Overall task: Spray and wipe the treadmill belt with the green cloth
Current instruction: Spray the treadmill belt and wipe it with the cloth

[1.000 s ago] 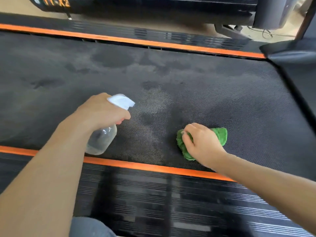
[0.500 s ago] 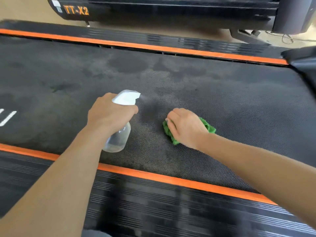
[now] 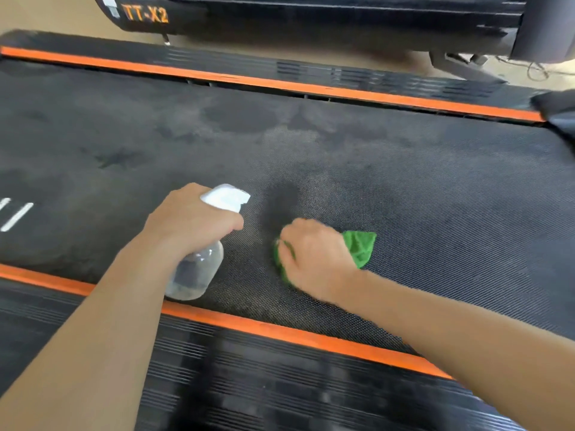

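Where the ribbed black side rail (image 3: 280, 396) runs nearest the camera, an orange strip (image 3: 273, 329) edges it against the belt (image 3: 435, 188). Just beyond, the left hand (image 3: 189, 222) has its grip wrapped round the neck of a spray bottle (image 3: 199, 269), a finger curled under the white nozzle head (image 3: 225, 196). The bottle's rounded clear plastic body holds only a little clear liquid, low down. Beside it, apart from the bottle, the right hand (image 3: 314, 253) has its grip bunched on the green cloth (image 3: 361, 247), fuzzy and crumpled, pressed onto the belt. The belt is dark, finely dimpled, with darker wet patches. Farther off lies a second orange strip (image 3: 280, 85), then another black machine (image 3: 311, 17) lettered "TT-X2".
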A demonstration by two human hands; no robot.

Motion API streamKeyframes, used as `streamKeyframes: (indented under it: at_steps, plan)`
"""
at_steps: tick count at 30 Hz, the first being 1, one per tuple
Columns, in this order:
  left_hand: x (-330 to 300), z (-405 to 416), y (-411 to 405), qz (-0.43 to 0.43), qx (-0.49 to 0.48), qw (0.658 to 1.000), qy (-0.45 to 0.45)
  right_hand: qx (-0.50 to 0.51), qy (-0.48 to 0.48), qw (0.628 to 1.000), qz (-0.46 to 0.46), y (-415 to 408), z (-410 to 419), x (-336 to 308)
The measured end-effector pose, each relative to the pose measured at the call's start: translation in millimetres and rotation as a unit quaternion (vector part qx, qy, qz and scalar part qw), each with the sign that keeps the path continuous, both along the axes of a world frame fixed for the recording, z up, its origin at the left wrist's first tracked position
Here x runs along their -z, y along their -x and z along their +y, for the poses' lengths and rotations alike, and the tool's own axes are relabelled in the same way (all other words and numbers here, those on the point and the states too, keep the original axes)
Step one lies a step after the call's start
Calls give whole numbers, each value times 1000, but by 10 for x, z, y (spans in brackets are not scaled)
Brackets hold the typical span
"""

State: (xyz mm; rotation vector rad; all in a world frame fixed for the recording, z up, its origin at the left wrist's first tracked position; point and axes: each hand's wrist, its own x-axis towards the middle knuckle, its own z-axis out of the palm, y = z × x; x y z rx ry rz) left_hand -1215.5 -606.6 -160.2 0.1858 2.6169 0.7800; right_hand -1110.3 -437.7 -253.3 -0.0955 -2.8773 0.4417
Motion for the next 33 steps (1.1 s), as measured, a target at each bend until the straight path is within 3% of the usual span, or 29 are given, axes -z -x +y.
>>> streamKeyframes:
  at_steps: [3, 5, 6, 8, 10, 12, 14, 17, 21, 23, 24, 26, 28, 29, 31, 33]
  plan:
    - [9, 42, -33, -4, 19, 1000, 1, -166, 17, 986, 2, -290, 19, -50]
    - [19, 93, -58, 0, 37, 999, 1, -240, -88, 967, 8, -171, 339, -33]
    - [15, 115, -73, 0, 49, 999, 4, -220, -158, 963, 6, -14, 554, -22]
    - [4, 141, -109, -5, 72, 997, 7, -48, -207, 977, -5, 338, 1063, -24]
    - [-18, 168, -137, -9, 90, 996, 14, 164, -139, 976, -26, 522, 1463, -6]
    - [-34, 202, -132, -8, 103, 994, 18, 242, -89, 966, -27, 511, 1394, 28]
    - [-33, 244, -125, -5, 114, 993, 24, 187, -70, 979, -26, 346, 1051, 31]
    - [-3, 318, -138, -2, 138, 990, 36, 17, -49, 998, -20, -224, 491, -4]
    - [42, 381, -213, 3, 158, 986, 55, -205, -44, 978, -16, -656, 404, -98]
    - [56, 454, -269, 7, 169, 984, 57, -256, -109, 961, 9, -473, 682, -96]
    - [70, 497, -293, 8, 177, 983, 53, -222, -143, 964, 23, -296, 882, -68]
    - [84, 547, -367, 6, 182, 982, 45, -39, -162, 986, 2, 70, 1321, -82]
    - [78, 615, -415, 21, 192, 981, 38, 158, -107, 981, -30, 248, 1679, -54]
    - [67, 647, -425, 30, 197, 979, 37, 205, -89, 974, -34, 275, 1702, -36]
    - [45, 691, -453, 36, 203, 978, 31, 208, -84, 974, -32, 193, 1529, -50]
    - [34, 736, -467, 44, 204, 978, 28, 148, -72, 986, -32, -135, 1268, -4]
